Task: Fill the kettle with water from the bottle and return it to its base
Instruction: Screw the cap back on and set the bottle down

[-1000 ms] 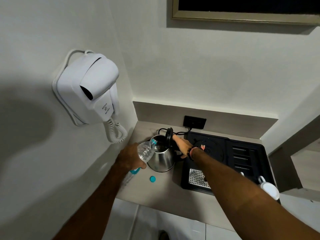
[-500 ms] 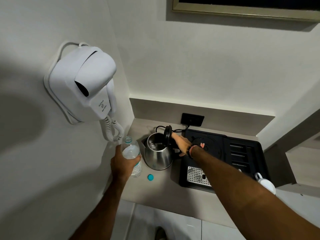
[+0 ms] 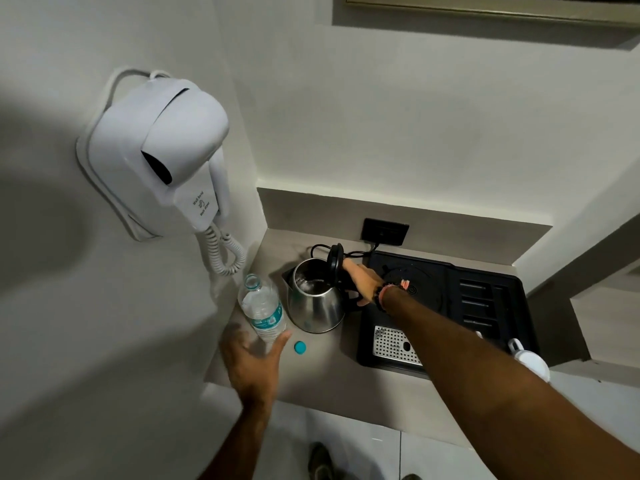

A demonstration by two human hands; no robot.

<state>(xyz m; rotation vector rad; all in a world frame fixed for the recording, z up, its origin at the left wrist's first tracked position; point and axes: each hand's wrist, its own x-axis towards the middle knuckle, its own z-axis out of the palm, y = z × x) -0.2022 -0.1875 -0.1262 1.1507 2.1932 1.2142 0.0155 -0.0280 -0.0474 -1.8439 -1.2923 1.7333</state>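
Note:
A steel kettle (image 3: 315, 306) stands on the grey counter with its black lid (image 3: 335, 263) flipped up; water shows inside. My right hand (image 3: 362, 282) is closed around the kettle's black handle. Just left of the kettle a clear plastic water bottle (image 3: 262, 308) with a teal label stands upright and uncapped. My left hand (image 3: 252, 365) hovers open just below the bottle, fingers spread, not touching it. The teal bottle cap (image 3: 300, 347) lies on the counter in front of the kettle. The kettle's round base (image 3: 415, 289) sits in the black tray to the right.
The black tray (image 3: 491, 306) holds slots and a metal drip grate (image 3: 394, 344). A white cup (image 3: 530, 362) sits at its right front. A white wall hair dryer (image 3: 166, 161) with a coiled cord hangs on the left wall. A black socket (image 3: 385, 232) is behind, with the kettle cord.
The bottle went from tilted over the kettle's mouth to standing upright on the counter. My left hand let go of it and drew back, open. My right hand stayed on the handle.

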